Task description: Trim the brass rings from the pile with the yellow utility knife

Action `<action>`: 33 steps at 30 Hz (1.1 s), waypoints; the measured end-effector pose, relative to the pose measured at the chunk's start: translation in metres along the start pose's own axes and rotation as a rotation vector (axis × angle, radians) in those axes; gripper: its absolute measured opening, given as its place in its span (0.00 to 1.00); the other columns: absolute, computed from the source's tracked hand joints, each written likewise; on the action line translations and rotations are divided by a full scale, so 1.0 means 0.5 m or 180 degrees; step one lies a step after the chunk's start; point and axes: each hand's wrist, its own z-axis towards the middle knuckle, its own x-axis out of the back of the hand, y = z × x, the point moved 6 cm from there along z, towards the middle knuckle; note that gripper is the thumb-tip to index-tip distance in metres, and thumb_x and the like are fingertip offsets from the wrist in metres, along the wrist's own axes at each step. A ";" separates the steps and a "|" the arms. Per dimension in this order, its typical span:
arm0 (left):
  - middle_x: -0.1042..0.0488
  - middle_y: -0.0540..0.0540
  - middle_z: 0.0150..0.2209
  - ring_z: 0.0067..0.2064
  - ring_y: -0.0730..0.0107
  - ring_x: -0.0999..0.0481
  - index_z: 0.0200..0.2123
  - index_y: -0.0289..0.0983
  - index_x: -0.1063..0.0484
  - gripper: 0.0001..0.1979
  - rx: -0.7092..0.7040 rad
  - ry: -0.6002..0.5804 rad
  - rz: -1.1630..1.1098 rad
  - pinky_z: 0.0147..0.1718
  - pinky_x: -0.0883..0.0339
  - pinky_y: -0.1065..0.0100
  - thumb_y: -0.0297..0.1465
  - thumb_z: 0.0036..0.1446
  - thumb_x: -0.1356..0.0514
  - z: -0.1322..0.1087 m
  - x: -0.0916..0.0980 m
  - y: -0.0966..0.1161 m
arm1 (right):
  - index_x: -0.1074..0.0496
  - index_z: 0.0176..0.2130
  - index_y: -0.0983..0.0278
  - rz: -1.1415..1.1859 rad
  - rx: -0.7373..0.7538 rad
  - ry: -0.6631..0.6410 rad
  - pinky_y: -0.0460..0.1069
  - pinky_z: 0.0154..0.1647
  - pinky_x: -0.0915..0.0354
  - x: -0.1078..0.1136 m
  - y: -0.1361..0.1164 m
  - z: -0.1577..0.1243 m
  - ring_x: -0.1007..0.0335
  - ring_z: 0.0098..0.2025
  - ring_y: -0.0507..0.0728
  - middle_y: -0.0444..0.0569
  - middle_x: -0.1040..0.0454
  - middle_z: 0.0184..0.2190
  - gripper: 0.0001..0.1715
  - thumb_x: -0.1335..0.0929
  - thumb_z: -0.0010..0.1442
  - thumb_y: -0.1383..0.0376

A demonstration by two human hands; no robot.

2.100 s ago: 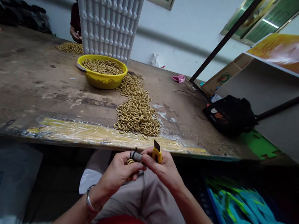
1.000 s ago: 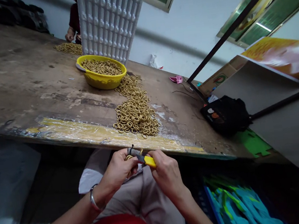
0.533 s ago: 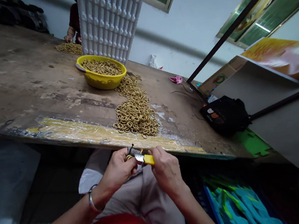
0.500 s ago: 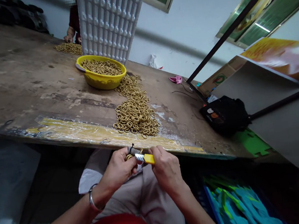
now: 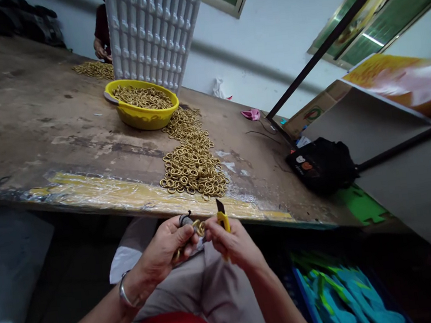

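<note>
Over my lap, just below the table edge, my left hand (image 5: 172, 241) is closed around a grey rod (image 5: 185, 220) with a black tie at its top. Brass-coloured rings (image 5: 199, 228) hang at the rod's right side, and more show under my left fingers. My right hand (image 5: 231, 241) grips a yellow utility knife (image 5: 223, 221), its dark blade pointing up. The fingertips of that hand touch the rings beside the rod. On the table in front lies a loose pile of brass-coloured rings (image 5: 193, 169).
A yellow basin (image 5: 143, 119) full of rings stands behind the pile, before a grey ribbed plastic panel (image 5: 156, 32). Another person's hand (image 5: 100, 50) is at a farther ring pile. A black bag (image 5: 320, 167) lies right. Turquoise pieces (image 5: 342, 298) fill a crate below.
My right hand has turned the knife from pointing left at the rod to upright, and its fingertips have moved onto the rings. My left hand has shifted slightly left and down.
</note>
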 end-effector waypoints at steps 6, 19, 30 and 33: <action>0.31 0.51 0.23 0.19 0.82 0.39 0.34 0.32 0.29 0.18 -0.0133 -0.0256 -0.0098 0.17 0.52 0.78 0.40 0.50 0.31 0.003 -0.003 -0.006 | 0.29 0.34 0.66 0.1161 -0.0120 0.0039 0.41 0.16 0.54 -0.052 0.004 -0.003 0.50 0.16 0.43 0.39 0.35 0.20 0.20 0.25 0.50 0.53; 0.27 0.44 0.35 0.26 0.79 0.32 0.42 0.33 0.30 0.16 0.0117 -0.0695 -0.0130 0.20 0.49 0.77 0.37 0.55 0.35 -0.002 -0.004 -0.025 | 0.27 0.33 0.66 0.0241 0.0309 0.0269 0.42 0.17 0.47 -0.014 -0.029 -0.023 0.45 0.17 0.46 0.41 0.32 0.18 0.14 0.27 0.54 0.57; 0.25 0.46 0.28 0.20 0.81 0.34 0.34 0.33 0.30 0.15 0.0149 -0.0651 -0.0021 0.14 0.55 0.80 0.39 0.55 0.34 0.005 -0.017 -0.015 | 0.25 0.32 0.63 -0.0119 0.0828 0.0358 0.44 0.25 0.40 -0.015 -0.049 -0.029 0.36 0.25 0.49 0.44 0.29 0.29 0.07 0.28 0.56 0.62; 0.25 0.45 0.29 0.21 0.81 0.34 0.34 0.32 0.29 0.14 0.0008 -0.0514 0.0103 0.16 0.51 0.80 0.38 0.54 0.33 0.003 -0.018 -0.005 | 0.25 0.34 0.62 -0.0788 0.1227 0.0412 0.46 0.35 0.36 -0.020 -0.074 -0.043 0.31 0.33 0.53 0.45 0.28 0.31 0.04 0.31 0.61 0.65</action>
